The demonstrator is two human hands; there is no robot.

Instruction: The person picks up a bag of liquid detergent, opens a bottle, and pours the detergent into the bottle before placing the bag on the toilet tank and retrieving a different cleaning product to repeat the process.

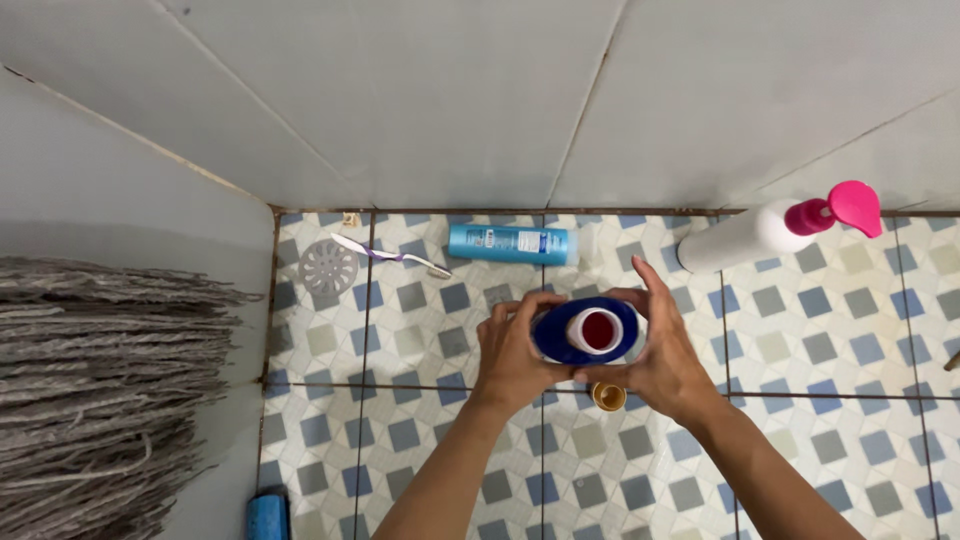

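- Bottle (585,332), dark blue plastic, seen from straight above and held upright over a tiled floor (820,360); its white neck is open, with red liquid showing inside.
- Left hand (512,355) wraps the bottle's left side, fingers curled round the body; right hand (662,352) cups the right side, fingers stretched up past the neck. Both hands grasp the bottle, neither is loose.
- Small yellow-brown cap (608,397) lies on the floor just beneath the hands, apart from the bottle; whether it belongs to this neck cannot be told.
- Judgement: with the neck uncovered, the bottle wants keeping level and the grip even on both sides, squeezing lightly so that nothing wells out.
- Further back, a light blue bottle (512,244) lies on its side near the wall, beside a white toothbrush (390,256) and a round grey drain cover (328,266).
- To the right, a white pump bottle (745,238) with a pink pump head is lying or leaning near the wall.
- At the left edge, grey mop strands (100,380); a blue object (267,517) sits at the bottom edge.
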